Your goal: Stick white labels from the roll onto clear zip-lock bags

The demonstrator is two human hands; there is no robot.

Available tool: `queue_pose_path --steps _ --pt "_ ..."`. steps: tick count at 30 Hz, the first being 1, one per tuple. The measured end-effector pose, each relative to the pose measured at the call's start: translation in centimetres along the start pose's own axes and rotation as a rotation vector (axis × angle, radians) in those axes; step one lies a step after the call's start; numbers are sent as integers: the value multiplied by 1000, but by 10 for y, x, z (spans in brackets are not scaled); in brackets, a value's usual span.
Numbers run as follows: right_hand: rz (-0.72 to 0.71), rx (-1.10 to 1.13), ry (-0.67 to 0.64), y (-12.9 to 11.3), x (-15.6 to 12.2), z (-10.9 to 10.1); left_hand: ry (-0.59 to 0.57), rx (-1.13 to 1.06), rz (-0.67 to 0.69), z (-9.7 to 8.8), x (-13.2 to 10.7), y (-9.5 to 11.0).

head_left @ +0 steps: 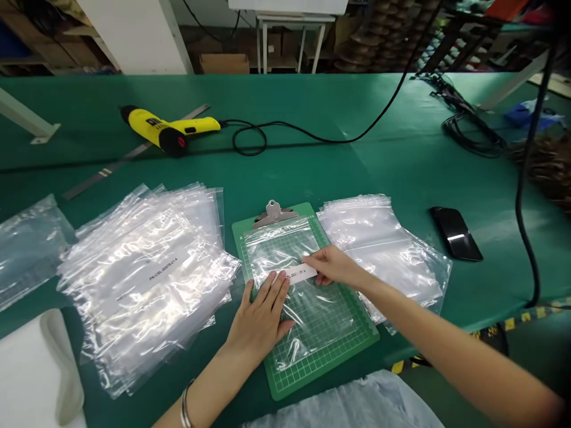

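A clear plastic zip bag (307, 297) lies on a green gridded clipboard (357, 351) with a metal clip at its top. A small white printed label (300, 274) rests across the bag's middle. My left hand (261, 318) lies flat on the bag with fingers stretched out, its fingertips at the label's left end. My right hand (334, 266) comes in from the right and presses fingertips on the label's right end.
A large pile of labelled clear bags (143, 279) lies left of the clipboard, a smaller stack of clear bags (383, 249) to its right. A black phone (455, 233), a yellow heat gun (167, 131) with its cable, and a metal ruler (111, 167) sit on the green table.
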State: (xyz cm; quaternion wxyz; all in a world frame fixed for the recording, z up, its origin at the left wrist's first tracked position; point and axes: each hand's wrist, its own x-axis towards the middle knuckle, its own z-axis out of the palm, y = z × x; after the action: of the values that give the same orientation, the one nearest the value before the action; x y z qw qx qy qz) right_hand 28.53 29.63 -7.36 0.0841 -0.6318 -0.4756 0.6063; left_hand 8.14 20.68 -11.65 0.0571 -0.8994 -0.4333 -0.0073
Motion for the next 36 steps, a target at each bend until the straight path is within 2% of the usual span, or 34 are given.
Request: queue_pose_path --steps 3,5,9,11,13,16,17,18,19,21,23,28,32,34,36 --pt "173 107 -205 -15 -2 -21 11 27 16 -2 2 -2" --pt "257 153 -295 -26 -5 -33 21 36 24 -2 2 -2" --pt "282 155 -303 -41 -19 -45 37 40 32 1 1 -2" --pt "231 115 -230 -43 -29 -43 36 36 33 2 1 -2" --pt "145 74 -122 -39 -39 -31 28 31 31 2 1 -1" --pt "-131 -106 67 -18 -49 6 8 32 24 2 1 0" --pt "-345 -374 160 -8 -49 21 -3 31 21 1 2 0" --pt "-493 -590 227 4 -49 37 -17 28 19 1 2 0" --pt "-573 -741 254 15 -47 51 -36 22 15 0 3 0" --pt "-561 -906 350 35 -42 70 -81 -2 6 -1 4 0" --pt "-522 -982 459 49 -37 73 -129 -38 -7 -3 5 0" --pt "-425 -1039 632 61 -33 46 -210 -199 -42 -11 4 2" --pt "-401 -1051 649 66 -32 35 -189 -292 -65 -26 11 -4" --pt "-401 -1053 663 71 -32 37 -133 -332 -170 -35 24 -14" --pt "-418 -1059 709 76 -32 40 -41 -313 -362 -40 40 -27"
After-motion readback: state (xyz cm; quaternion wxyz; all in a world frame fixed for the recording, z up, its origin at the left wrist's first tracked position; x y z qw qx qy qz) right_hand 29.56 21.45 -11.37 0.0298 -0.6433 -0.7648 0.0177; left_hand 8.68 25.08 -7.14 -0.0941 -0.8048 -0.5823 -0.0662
